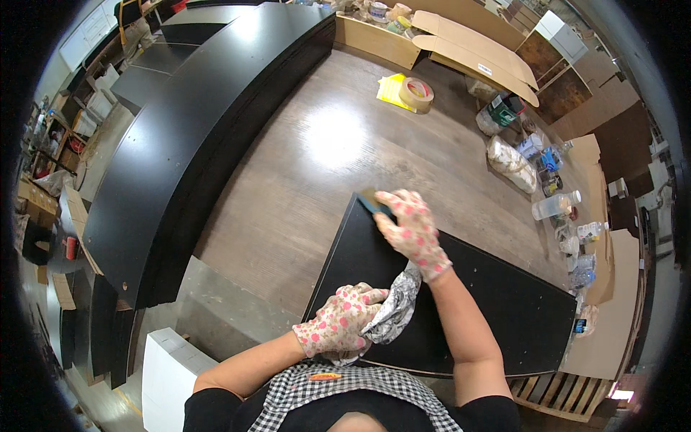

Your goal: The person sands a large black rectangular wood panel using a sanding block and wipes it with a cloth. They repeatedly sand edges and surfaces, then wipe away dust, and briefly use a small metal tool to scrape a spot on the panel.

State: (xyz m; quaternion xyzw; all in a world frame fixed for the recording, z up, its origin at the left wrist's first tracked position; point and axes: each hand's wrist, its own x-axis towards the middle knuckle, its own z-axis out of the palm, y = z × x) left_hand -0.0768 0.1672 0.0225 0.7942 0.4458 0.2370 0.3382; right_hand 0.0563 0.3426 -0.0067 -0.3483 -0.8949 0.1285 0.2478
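A black panel (482, 309) with one curved edge lies in front of me on the wood-patterned tabletop. At its far left corner, my right hand (414, 234), in a floral glove, is closed on a small flat teal-and-tan piece (369, 201). That piece rests against the corner; its exact kind is partly hidden by my fingers. Closer to my body, my left hand (342, 320), gloved alike, grips a crumpled grey-and-white patterned rag (396, 306) over the panel's near left part. The rag hangs out to the right of that hand.
A stack of curved black panels (180, 137) stands at the left. Farther off lie a tape roll (416, 94) and a yellow packet (391, 88). Bottles (556, 206), jars and a wrapped bundle (512, 164) line the right edge, by a cardboard sheet (475, 54). A white block (173, 374) sits at lower left.
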